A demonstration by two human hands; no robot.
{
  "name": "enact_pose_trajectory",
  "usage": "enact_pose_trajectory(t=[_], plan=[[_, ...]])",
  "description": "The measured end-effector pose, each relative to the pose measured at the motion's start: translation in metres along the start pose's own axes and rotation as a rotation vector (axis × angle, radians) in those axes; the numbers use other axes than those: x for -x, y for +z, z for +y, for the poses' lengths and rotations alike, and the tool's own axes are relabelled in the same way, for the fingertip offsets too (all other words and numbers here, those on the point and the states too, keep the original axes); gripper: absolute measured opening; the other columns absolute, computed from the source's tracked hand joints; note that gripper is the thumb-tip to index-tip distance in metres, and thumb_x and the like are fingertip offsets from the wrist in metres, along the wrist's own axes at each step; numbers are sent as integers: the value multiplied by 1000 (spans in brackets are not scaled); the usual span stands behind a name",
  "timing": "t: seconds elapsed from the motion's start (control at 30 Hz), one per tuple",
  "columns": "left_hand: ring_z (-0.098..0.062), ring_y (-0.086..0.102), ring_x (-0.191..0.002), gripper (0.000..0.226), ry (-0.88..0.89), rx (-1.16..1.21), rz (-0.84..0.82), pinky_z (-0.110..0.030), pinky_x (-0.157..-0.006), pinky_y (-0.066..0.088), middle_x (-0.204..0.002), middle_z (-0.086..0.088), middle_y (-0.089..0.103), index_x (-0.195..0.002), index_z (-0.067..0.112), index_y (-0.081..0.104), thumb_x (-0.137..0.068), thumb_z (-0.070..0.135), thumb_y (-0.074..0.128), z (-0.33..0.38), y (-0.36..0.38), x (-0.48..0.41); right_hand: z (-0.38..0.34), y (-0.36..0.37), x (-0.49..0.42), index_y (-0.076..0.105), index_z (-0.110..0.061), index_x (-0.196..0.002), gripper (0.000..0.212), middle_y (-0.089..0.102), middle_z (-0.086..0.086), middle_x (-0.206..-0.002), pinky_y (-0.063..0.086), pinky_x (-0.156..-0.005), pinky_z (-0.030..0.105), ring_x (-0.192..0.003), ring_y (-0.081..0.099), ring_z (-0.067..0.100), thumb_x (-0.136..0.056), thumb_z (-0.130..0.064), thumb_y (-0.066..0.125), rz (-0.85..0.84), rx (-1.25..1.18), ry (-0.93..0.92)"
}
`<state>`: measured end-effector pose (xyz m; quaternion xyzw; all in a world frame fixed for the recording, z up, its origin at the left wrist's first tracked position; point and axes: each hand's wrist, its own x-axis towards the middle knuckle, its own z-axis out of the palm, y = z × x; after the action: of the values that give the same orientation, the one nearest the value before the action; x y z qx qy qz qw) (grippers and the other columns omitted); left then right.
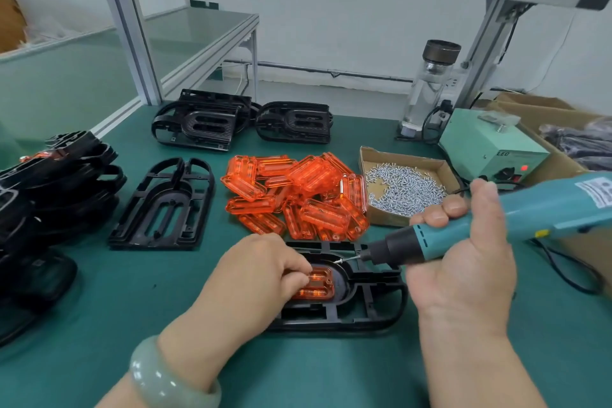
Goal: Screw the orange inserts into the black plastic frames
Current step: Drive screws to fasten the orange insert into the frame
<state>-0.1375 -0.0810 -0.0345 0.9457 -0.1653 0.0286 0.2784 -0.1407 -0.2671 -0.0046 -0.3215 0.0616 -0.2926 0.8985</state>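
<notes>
Holding orange insert (320,286) with curled left hand (261,270), right hand (463,272) grips screwdriver (539,210).

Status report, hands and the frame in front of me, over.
Left hand holds orange insert in black frame. Right hand grips electric screwdriver, screw on its tip, at the frame's rim. Nothing blocking the tip.
</notes>
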Motion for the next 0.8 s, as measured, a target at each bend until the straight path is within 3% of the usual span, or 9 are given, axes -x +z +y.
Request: enact_pose_trajectory(t=[0.3,0.8], plan=[[-12,46,-99,21,80,-116,-76,-24,-83,37,-92,10,50,-108,40,67,-90,37,56,-1,9,-8,9,5,-8,55,-21,-87,8,48,-5,-60,42,-53,21,-48,46,10,-86,-21,62,-125,143,-84],[-14,47,-101,21,48,-62,-72,-28,-88,40,-92,7,51,-108,37,69,-90,34,58,-4,13,-7,18,9,-13,56,-17,-87,8,48,-4,-56,41,-49,21,-46,45,10,-83,-12,60,-231,246,-32]])
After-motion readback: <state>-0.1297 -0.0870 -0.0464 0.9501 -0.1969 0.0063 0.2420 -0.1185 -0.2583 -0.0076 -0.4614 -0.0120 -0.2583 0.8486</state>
